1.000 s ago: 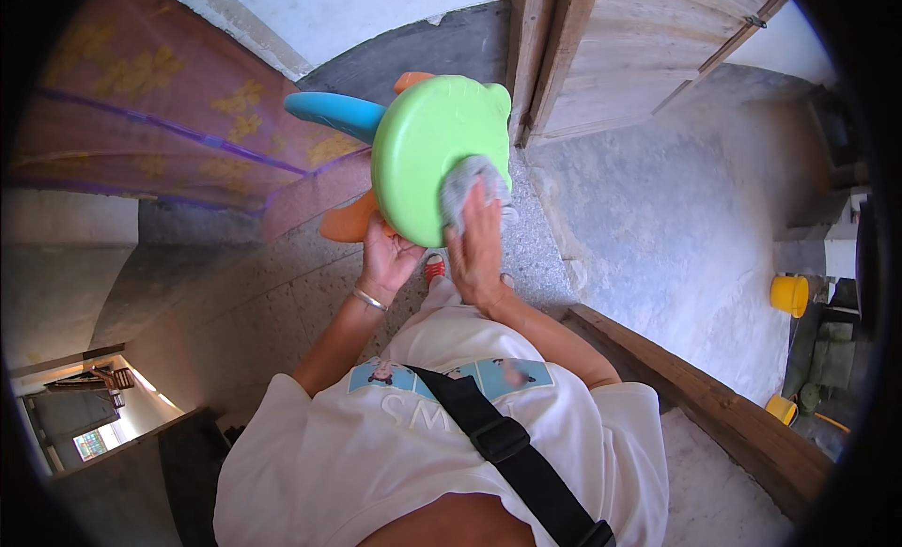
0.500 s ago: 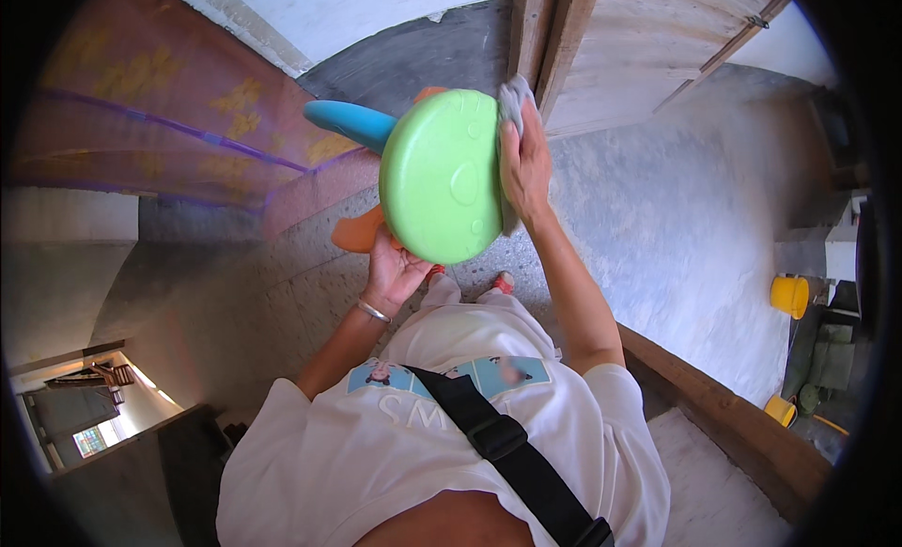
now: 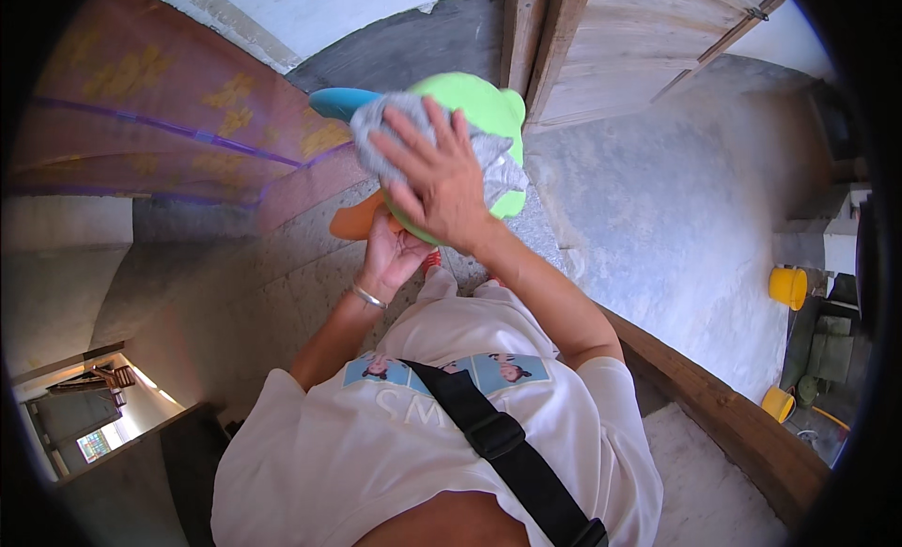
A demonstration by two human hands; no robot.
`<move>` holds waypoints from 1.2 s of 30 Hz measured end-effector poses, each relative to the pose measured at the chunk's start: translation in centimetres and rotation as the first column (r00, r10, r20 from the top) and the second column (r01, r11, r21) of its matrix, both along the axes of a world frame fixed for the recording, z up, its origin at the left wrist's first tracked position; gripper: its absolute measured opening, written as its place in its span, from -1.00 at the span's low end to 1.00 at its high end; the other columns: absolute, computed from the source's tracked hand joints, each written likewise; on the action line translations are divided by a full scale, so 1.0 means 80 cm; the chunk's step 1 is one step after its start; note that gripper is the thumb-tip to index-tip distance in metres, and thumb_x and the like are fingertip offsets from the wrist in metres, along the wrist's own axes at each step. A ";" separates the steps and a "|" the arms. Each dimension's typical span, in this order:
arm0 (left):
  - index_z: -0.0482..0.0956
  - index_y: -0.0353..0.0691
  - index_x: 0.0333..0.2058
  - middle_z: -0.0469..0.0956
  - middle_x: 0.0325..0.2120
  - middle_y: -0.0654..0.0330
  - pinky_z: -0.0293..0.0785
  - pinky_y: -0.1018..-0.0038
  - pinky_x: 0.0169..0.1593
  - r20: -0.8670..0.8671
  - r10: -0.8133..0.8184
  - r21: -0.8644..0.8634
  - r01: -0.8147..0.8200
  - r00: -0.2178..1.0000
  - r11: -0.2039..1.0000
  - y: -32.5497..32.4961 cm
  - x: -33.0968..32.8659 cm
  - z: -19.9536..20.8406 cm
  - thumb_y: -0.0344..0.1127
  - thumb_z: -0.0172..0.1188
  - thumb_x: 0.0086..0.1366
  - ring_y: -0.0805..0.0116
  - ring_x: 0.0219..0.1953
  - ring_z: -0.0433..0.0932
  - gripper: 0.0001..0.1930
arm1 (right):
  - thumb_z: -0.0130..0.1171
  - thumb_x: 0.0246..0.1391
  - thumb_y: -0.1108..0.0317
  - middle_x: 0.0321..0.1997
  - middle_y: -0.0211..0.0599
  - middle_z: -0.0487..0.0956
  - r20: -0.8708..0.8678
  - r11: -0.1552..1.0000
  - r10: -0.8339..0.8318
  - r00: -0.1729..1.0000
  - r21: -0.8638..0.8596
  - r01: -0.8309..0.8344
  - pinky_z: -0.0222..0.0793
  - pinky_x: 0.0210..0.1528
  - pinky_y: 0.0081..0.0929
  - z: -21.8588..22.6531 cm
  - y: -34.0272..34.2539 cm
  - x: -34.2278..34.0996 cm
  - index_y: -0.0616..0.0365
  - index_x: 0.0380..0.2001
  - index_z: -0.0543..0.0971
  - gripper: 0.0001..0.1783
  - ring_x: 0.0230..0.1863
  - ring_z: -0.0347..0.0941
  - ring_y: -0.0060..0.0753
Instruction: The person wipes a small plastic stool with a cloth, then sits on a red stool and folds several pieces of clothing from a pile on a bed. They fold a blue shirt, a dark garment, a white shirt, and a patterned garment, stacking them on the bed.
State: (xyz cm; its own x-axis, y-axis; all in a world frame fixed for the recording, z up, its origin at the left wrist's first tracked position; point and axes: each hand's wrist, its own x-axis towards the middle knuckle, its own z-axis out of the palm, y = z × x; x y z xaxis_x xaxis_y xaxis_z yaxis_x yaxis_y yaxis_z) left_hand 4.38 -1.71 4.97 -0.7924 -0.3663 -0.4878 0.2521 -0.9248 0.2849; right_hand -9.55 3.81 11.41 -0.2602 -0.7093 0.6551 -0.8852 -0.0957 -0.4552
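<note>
“While grey floor (image 3: 648, 218) stretches away to the right of a plastic stool (image 3: 484, 101), what else surrounds it?”

“A wooden door (image 3: 648, 49) rises beyond the stool, toward its upper right, and a flowered sheet (image 3: 169, 96) spreads to its left.”

“Who is at work?”

“A person (image 3: 460, 336) in a white shirt (image 3: 366, 462), on the stool's near side.”

“And the stool itself?”

“Held up off the floor in front of the person, lime-green seat (image 3: 470, 85) turned upward, a blue leg (image 3: 338, 101) jutting from its upper left and an orange leg (image 3: 355, 218) from its lower left. A yellow bucket (image 3: 787, 289) shows well apart, far to the stool's right.”

“What is happening on the seat?”

“The right grip (image 3: 442, 185) is spread across it, fingers apart, pressing down on a grey cloth (image 3: 373, 122). The left grip (image 3: 387, 251) is closed on the stool's near edge beside the orange leg, some fingertips hidden beneath.”

“Any smaller detail?”

“A silver-coloured bracelet (image 3: 369, 297) circles the left wrist (image 3: 377, 286), just on the near side of the stool.”
</note>
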 end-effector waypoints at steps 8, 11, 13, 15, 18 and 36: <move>0.48 -0.16 -0.17 0.54 -0.20 0.22 0.31 0.31 0.13 0.041 -0.034 -0.040 0.036 0.999 0.999 0.008 0.015 -0.019 0.06 -0.13 0.31 0.39 -0.10 0.47 -0.58 | -0.11 0.17 0.12 0.16 -0.05 0.37 0.555 0.959 -0.266 0.788 0.067 0.276 0.01 0.27 -0.17 -0.071 -0.007 -0.098 0.19 0.05 0.40 -0.52 0.20 0.22 0.08; 0.44 -0.20 -0.07 0.49 -0.07 0.16 0.29 0.29 0.16 -0.152 -0.028 -0.023 0.025 0.988 0.999 -0.012 0.026 -0.046 0.05 -0.12 0.30 0.32 -0.02 0.45 -0.54 | -0.16 0.21 0.22 0.30 0.01 0.20 0.569 0.959 -0.280 0.774 0.130 0.251 -0.24 0.36 -0.01 -0.118 0.026 -0.044 0.18 0.23 0.19 -0.45 0.33 0.05 0.07; 0.42 -0.21 -0.02 0.46 -0.01 0.14 0.28 0.26 0.18 -0.166 -0.015 -0.019 0.012 0.986 1.000 -0.019 0.022 -0.051 0.03 -0.10 0.30 0.29 0.03 0.42 -0.54 | -0.08 0.18 0.30 0.33 -0.07 0.15 0.413 0.985 -0.173 0.894 0.087 0.151 -0.32 0.36 0.07 -0.130 0.050 0.004 0.15 0.25 0.17 -0.44 0.36 -0.02 0.06; 0.40 -0.20 0.01 0.44 0.02 0.14 0.27 0.22 0.19 -0.005 0.038 -0.051 -0.038 0.999 0.998 -0.018 0.011 -0.031 0.01 -0.09 0.30 0.26 0.07 0.40 -0.54 | 0.02 0.11 0.34 0.31 -0.06 0.19 0.357 0.999 0.016 0.934 0.029 -0.028 -0.33 0.38 0.02 -0.108 0.062 0.041 0.14 0.24 0.21 -0.40 0.37 -0.04 0.07; 0.37 -0.15 0.05 0.43 0.03 0.16 0.28 0.14 0.18 -0.042 0.132 0.098 -0.127 0.990 0.987 -0.013 0.007 -0.034 0.03 -0.09 0.30 0.23 0.08 0.39 -0.52 | 0.03 0.08 0.28 0.33 -0.15 0.18 0.151 0.985 0.170 0.974 0.012 -0.174 -0.29 0.36 0.07 -0.068 0.043 0.038 0.06 0.22 0.27 -0.41 0.39 -0.07 0.05; 0.47 -0.19 -0.20 0.50 -0.30 0.25 0.44 0.36 -0.09 0.367 0.242 -0.162 -0.194 0.898 0.967 -0.055 0.192 -0.048 -0.05 -0.05 0.28 0.36 -0.23 0.48 -0.66 | 0.55 -0.39 0.20 -0.13 -0.19 0.55 0.917 0.762 0.141 0.372 0.140 -0.633 0.33 0.04 -0.42 -0.138 -0.039 -0.010 0.36 0.01 0.38 -0.13 -0.10 0.44 -0.36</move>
